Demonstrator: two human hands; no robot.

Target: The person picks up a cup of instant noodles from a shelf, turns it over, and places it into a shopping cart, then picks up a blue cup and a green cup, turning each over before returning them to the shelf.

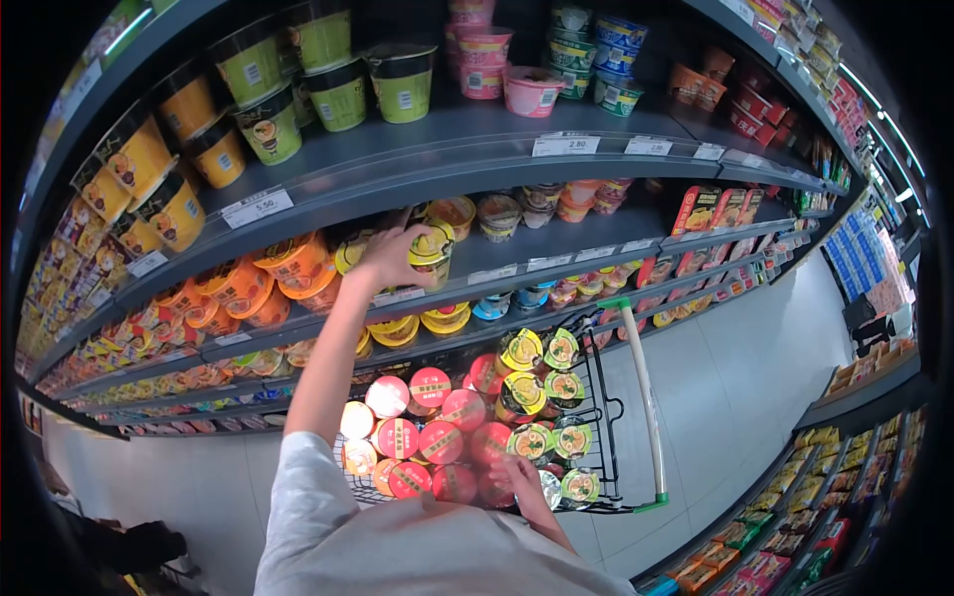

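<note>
The left hand (386, 260) is curled around a yellow cup (432, 244) at the front edge of the middle shelf (606, 236), with orange tubs (298, 266) to its left. The right hand (512, 481), fingers loosely bent, is at the near side of the cart (646, 407), by the red cups (440, 442); whether it touches one cannot be told. Green cups (564, 385) fill the cart's right side, some yellow-lidded cups (523, 350) among them at the far end.
</note>
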